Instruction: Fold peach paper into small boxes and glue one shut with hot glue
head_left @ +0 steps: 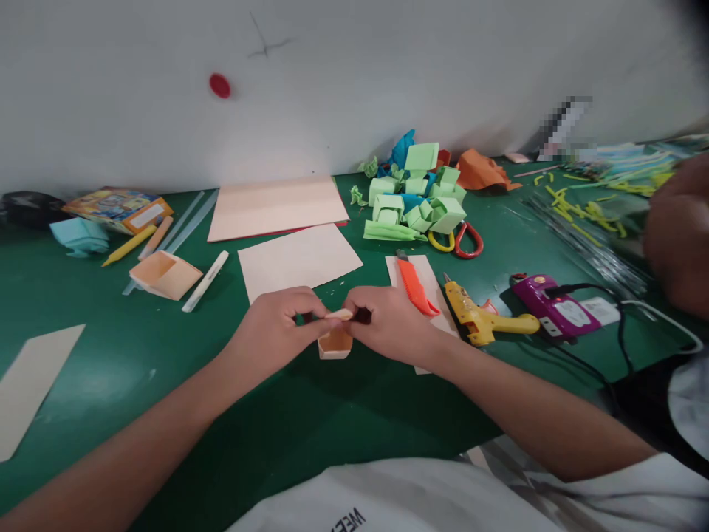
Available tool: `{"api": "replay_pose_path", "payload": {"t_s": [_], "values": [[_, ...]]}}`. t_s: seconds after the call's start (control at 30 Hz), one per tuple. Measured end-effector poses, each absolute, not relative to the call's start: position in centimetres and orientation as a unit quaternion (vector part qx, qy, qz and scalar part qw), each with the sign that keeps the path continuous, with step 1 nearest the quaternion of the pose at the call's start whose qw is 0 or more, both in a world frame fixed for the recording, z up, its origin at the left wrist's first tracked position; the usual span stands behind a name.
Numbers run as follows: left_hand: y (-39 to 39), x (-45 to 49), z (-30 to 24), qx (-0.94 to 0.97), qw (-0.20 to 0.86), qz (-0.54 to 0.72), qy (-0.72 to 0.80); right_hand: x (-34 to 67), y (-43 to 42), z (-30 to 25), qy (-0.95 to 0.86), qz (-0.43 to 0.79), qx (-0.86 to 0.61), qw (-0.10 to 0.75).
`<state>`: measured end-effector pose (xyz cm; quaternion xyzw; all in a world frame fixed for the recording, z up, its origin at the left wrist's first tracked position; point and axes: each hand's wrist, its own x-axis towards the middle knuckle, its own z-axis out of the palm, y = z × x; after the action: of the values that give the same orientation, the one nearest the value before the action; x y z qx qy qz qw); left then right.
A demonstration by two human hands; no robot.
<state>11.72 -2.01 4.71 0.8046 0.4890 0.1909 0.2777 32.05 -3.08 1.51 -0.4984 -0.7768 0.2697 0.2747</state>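
A small peach paper box [335,344] is between my hands, over the green table near its front. My left hand [285,318] pinches its far rim from the left, thumb and forefinger closed on the paper. From the other side, my right hand [382,319] pinches the same upper edge. The box's inside faces me, and my fingers hide part of its top. Close by my right wrist lie an orange utility knife [415,284] and a strip of peach card [429,267]. A second folded peach box [165,274] sits to the left.
A yellow glue gun [487,314] and a purple power strip [559,307] with cables lie right. Light-green paper boxes [424,199] and scissors [468,240] stand behind. Peach sheets [277,208] lie at the back. Another person's hand [679,236] is at far right.
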Motion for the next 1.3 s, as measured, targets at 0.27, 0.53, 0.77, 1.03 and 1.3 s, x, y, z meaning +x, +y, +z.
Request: {"api": "replay_pose_path", "payload": {"t_s": [0.27, 0.53, 0.77, 1.03, 1.3], "values": [[-1.6, 12.7, 5.4, 0.82, 0.21, 0.07, 0.528, 31.6, -3.5, 1.9, -0.779, 0.273, -0.506, 0.249], [-1.3, 13.0, 4.8, 0.835, 0.186, 0.001, 0.518, 31.2, -4.1, 2.2, -0.788, 0.261, -0.499, 0.249], [-1.3, 12.5, 4.9, 0.849, 0.215, -0.006, 0.483, 31.3, -4.2, 2.0, -0.796, 0.246, -0.492, 0.253], [-1.9, 13.2, 5.2, 0.841, 0.155, -0.036, 0.517, 31.3, -4.3, 1.9, -0.81, 0.231, -0.479, 0.248], [-1.9, 12.6, 6.0, 0.808, 0.255, 0.068, 0.527, 31.6, -4.0, 2.2, -0.76, 0.292, -0.495, 0.303]]}}
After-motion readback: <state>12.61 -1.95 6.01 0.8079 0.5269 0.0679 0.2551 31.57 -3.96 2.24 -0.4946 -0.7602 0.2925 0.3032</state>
